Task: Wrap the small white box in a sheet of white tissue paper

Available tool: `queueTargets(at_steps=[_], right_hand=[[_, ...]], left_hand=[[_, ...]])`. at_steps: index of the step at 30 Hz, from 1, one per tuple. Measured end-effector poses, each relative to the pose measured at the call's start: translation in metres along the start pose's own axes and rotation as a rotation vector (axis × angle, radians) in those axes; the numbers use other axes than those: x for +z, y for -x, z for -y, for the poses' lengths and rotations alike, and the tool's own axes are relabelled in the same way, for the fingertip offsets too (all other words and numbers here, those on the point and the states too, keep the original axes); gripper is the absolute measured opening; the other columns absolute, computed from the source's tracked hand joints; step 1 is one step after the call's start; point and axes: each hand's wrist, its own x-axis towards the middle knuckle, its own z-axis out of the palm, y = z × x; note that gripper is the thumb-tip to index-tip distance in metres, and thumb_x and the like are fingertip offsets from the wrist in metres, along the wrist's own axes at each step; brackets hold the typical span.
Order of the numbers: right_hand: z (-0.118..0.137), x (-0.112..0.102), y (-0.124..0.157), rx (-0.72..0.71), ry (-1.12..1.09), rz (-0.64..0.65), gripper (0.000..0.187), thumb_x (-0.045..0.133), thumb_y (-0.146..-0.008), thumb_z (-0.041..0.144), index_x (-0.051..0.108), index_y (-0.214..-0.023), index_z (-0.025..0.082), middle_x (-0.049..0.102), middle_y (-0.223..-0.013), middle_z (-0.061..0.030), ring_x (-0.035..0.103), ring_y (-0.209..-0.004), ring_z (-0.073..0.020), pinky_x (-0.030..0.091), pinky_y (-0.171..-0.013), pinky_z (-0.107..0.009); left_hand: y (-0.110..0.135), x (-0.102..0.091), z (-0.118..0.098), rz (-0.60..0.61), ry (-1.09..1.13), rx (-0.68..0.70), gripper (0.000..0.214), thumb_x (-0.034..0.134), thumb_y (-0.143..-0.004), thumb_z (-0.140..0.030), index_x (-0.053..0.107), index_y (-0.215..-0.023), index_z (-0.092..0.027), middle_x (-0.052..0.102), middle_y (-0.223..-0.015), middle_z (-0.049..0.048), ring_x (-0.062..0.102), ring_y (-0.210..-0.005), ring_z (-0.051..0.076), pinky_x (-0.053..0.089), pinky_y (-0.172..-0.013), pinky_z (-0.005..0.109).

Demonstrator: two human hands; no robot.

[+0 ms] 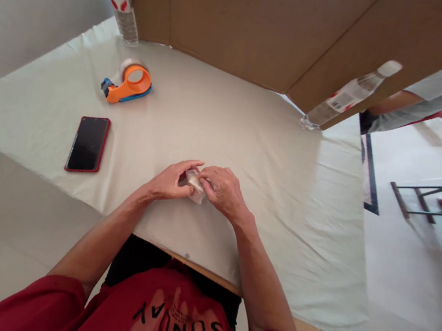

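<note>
Close to the table's front edge, a small whitish, see-through packet (197, 197) sits between my two hands. My left hand (172, 180) grips its left side between thumb and fingers. On the other side, my right hand (222, 189) has thumb and fingertips pinched on the packet's upper right part. The fingers cover much of the packet, and I cannot make out what is inside.
A red-edged phone (88, 144) lies left, with an orange tape dispenser (130, 86) behind it. Water bottles, one at far left (124, 7) and one at right (345, 98), stand before a cardboard panel (246, 25). Beyond it, a person's arm (396, 102) shows.
</note>
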Motion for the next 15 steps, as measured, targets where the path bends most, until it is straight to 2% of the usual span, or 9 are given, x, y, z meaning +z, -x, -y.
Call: queueTargets(at_steps=[3, 7, 10, 15], right_hand=[[-0.002, -0.003, 0.001, 0.052, -0.13, -0.004, 0.016, 0.055, -0.091, 0.016, 0.071, -0.091, 0.021, 0.077, -0.096, -0.0052, 0.069, -0.089, -0.0189, 0.044, -0.081, -0.032], [-0.004, -0.014, 0.002, 0.034, -0.255, 0.087, 0.015, 0.061, -0.091, 0.021, 0.074, -0.099, 0.023, 0.077, -0.105, -0.0045, 0.07, -0.101, -0.0198, 0.046, -0.089, -0.033], [-0.004, -0.015, 0.001, 0.018, -0.199, 0.11, 0.016, 0.063, -0.092, 0.024, 0.076, -0.1, 0.026, 0.076, -0.11, -0.005, 0.07, -0.105, -0.0206, 0.046, -0.092, -0.035], [0.0, -0.002, -0.001, 0.014, -0.079, 0.047, 0.018, 0.058, -0.095, 0.024, 0.076, -0.094, 0.024, 0.077, -0.102, -0.0068, 0.069, -0.098, -0.021, 0.046, -0.087, -0.035]], left_hand=[[0.0, 0.0, 0.0, -0.004, 0.004, -0.002, 0.067, 0.064, -0.072, -0.027, 0.053, -0.137, -0.014, 0.067, -0.12, 0.0112, 0.064, -0.101, 0.023, 0.053, -0.089, 0.034], [0.001, 0.0, 0.0, 0.007, 0.008, -0.01, 0.068, 0.064, -0.071, -0.027, 0.053, -0.137, -0.013, 0.067, -0.119, 0.011, 0.065, -0.098, 0.022, 0.053, -0.087, 0.033], [0.001, 0.0, -0.002, 0.009, 0.007, -0.022, 0.069, 0.063, -0.071, -0.027, 0.053, -0.137, -0.013, 0.067, -0.121, 0.0115, 0.065, -0.101, 0.022, 0.053, -0.089, 0.033], [0.001, -0.001, -0.003, 0.008, -0.02, -0.038, 0.069, 0.063, -0.071, -0.028, 0.053, -0.138, -0.014, 0.066, -0.126, 0.0117, 0.064, -0.107, 0.024, 0.052, -0.095, 0.035]])
